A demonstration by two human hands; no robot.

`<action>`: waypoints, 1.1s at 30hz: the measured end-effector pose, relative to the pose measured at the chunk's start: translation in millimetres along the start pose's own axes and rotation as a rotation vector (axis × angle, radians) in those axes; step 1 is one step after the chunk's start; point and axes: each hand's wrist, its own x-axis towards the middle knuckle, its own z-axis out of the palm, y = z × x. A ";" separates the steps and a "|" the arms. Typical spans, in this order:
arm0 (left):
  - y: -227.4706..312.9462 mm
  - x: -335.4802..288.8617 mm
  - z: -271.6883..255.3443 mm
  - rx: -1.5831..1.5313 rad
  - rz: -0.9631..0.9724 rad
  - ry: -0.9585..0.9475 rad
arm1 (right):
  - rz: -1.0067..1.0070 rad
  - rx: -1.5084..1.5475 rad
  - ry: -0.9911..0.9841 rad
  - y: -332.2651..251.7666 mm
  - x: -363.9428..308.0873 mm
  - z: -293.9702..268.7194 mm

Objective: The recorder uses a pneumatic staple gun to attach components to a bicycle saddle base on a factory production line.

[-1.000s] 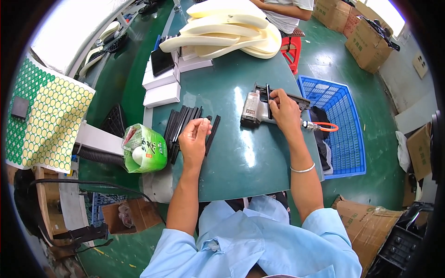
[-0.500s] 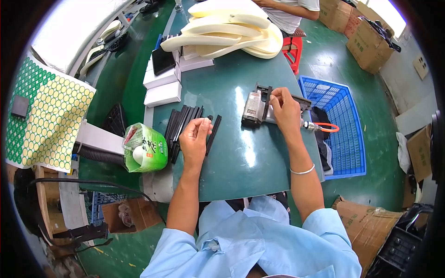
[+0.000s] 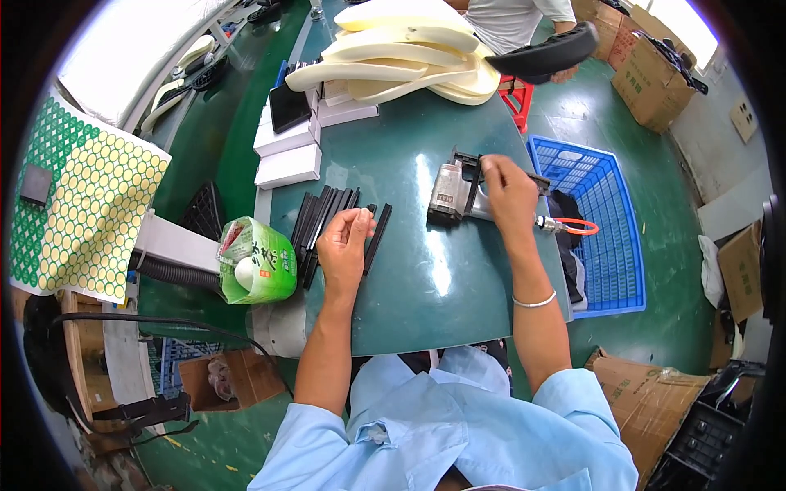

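My left hand rests over the table, fingers curled in and thumb pressed against them. Whether anything is inside it does not show. Around it lie several thin black strips, loosely side by side; another strip lies just to its right. An air-powered staple gun, silver and black, lies on its side at the table's right part. My right hand reaches over the gun, fingertips closed together at its black rail. What they pinch is hidden. An orange air hose joins the gun's metal fitting.
Cream foam pads are piled at the far end, beside white boxes and a black phone-like slab. A green bag stands left. A blue crate is right of the table. Another person's hand holds a black pad.
My right hand has shifted slightly to the right and turned along the gun's rail. My left hand stays put. At the far end, the other person has brought a black pad into view.
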 end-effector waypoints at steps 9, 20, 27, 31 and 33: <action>1.5 0.7 2.8 -0.005 -0.002 0.013 | 0.304 0.752 0.599 29.4 33.1 -33.1; 1.2 1.5 -0.9 -0.009 -0.006 -0.002 | -0.066 0.131 0.178 -7.6 85.1 12.2; 2.7 0.6 -2.4 -0.033 0.000 -0.004 | 0.019 0.042 0.185 11.1 86.9 20.7; -1.9 1.9 1.1 -0.045 0.002 0.010 | 0.158 0.342 0.210 11.3 78.1 -1.7; 2.3 1.0 -1.5 -0.030 0.006 -0.006 | 0.151 0.393 0.190 -12.4 66.7 -21.5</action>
